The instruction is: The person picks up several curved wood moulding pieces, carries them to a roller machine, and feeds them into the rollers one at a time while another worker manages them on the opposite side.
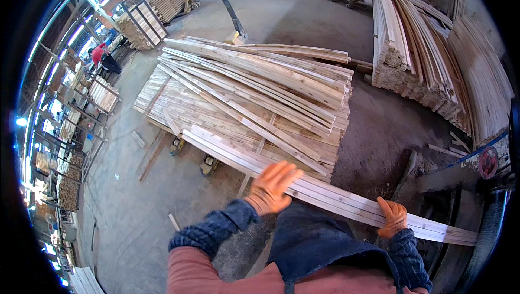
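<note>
Several wooden strips (pixel 341 203) cross lower centre, the left hand (pixel 272 188) nearly open over them, the right hand (pixel 393 218) gripping their edge. Best keep them flush.

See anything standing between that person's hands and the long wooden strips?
Nothing visible does, beyond what look like orange gloves: the right hand grips the wooden strips, and the left hand lies over them.

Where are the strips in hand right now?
In the head view, the strips run from centre-left to lower right along the near edge of the plank pile, left hand over them, right hand gripping.
</note>
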Demonstrator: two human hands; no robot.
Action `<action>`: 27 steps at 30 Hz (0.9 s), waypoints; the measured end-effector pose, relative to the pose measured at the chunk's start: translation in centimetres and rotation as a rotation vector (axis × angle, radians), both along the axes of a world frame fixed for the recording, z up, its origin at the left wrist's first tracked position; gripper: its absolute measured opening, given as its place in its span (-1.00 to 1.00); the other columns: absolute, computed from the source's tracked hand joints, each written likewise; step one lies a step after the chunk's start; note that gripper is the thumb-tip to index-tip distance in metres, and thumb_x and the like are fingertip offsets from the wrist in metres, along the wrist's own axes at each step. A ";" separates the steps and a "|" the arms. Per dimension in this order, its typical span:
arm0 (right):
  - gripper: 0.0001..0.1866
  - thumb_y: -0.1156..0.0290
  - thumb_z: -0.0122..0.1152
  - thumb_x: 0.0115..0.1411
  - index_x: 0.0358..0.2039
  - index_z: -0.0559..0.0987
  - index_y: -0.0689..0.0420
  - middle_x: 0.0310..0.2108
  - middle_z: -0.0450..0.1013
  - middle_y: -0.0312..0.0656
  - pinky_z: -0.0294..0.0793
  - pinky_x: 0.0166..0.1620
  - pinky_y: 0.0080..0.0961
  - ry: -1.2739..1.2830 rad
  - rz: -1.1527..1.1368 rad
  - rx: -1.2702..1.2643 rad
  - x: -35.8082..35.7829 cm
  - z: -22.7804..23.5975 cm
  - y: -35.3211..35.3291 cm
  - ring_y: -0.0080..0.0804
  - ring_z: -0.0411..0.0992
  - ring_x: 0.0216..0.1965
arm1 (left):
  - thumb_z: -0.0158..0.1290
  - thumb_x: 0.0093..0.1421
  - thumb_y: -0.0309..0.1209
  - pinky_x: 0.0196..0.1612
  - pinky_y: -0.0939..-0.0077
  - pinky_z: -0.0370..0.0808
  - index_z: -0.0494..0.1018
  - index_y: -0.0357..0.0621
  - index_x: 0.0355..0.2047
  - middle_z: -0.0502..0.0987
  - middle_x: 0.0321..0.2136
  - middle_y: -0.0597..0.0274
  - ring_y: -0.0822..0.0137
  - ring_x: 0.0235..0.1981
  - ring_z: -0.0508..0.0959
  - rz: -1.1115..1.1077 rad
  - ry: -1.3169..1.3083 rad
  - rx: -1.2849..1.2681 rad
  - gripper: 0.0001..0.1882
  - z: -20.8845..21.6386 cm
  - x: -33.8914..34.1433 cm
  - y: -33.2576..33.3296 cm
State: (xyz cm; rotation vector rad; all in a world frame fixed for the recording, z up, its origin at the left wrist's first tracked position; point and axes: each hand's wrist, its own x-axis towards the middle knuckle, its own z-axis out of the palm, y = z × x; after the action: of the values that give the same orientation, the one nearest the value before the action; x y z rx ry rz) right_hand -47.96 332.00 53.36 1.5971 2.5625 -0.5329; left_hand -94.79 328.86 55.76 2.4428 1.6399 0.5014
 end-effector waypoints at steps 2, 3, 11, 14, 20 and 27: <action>0.19 0.42 0.51 -0.43 0.38 0.31 -0.15 0.14 0.44 -0.02 0.25 0.36 0.11 0.017 -0.012 -0.009 3.0 -0.1 -1.2 0.10 0.38 0.19 | 0.40 -0.13 -0.09 0.45 -0.12 0.12 0.29 0.11 0.38 0.33 0.32 0.06 -0.04 0.39 0.27 0.056 0.280 -0.078 0.01 -1.2 -4.8 0.5; 0.16 0.43 0.50 -0.41 0.37 0.33 -0.14 0.13 0.44 -0.01 0.24 0.37 0.11 0.026 -0.019 -0.010 4.2 0.0 -1.8 0.11 0.38 0.19 | 0.42 -0.16 -0.06 0.45 -0.11 0.11 0.30 0.11 0.37 0.35 0.31 0.07 -0.03 0.38 0.28 0.029 0.280 -0.085 0.03 -1.5 -6.7 0.8; 0.10 0.55 0.44 -0.35 0.35 0.32 -0.05 0.15 0.42 -0.02 0.06 0.46 0.10 -0.065 -0.245 0.248 9.5 -1.0 -3.9 0.11 0.30 0.26 | 0.48 -0.21 0.02 0.43 0.02 0.13 0.36 0.13 0.32 0.52 0.10 0.09 0.04 0.18 0.46 -0.075 0.362 -0.280 0.04 -0.9 -0.4 3.9; 0.10 0.53 0.43 -0.36 0.36 0.33 -0.04 0.19 0.40 -0.04 0.11 0.43 0.14 0.053 -0.154 0.273 6.9 -1.1 -3.0 0.09 0.31 0.27 | 0.48 -0.20 0.01 0.44 0.01 0.11 0.31 0.11 0.35 0.51 0.11 0.10 0.05 0.18 0.46 -0.086 0.352 -0.309 0.07 -1.3 4.5 4.0; 0.06 0.54 0.39 -0.40 0.31 0.40 -0.04 0.13 0.46 -0.08 0.15 0.41 0.16 0.148 -0.054 0.196 -1.1 0.4 -1.3 0.01 0.36 0.23 | 0.45 -0.16 0.03 0.46 -0.08 0.03 0.17 0.06 0.44 0.46 0.18 0.03 0.06 0.27 0.40 -0.284 0.061 -0.236 0.16 -2.6 9.5 4.5; 0.05 0.57 0.44 -0.41 0.28 0.41 -0.02 0.17 0.42 -0.03 0.12 0.44 0.13 0.001 -0.215 0.200 6.6 -1.2 -1.3 0.09 0.32 0.28 | 0.45 -0.18 0.00 0.40 -0.03 0.18 0.26 -0.02 0.37 0.49 0.16 0.04 -0.01 0.23 0.44 -0.100 0.200 -0.218 0.10 -1.5 1.8 5.3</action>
State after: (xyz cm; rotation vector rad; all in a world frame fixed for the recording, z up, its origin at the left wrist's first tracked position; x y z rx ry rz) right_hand -41.36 330.68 52.14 1.9519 2.5293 -0.2983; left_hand -92.97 334.16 54.29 2.4592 1.5379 0.0612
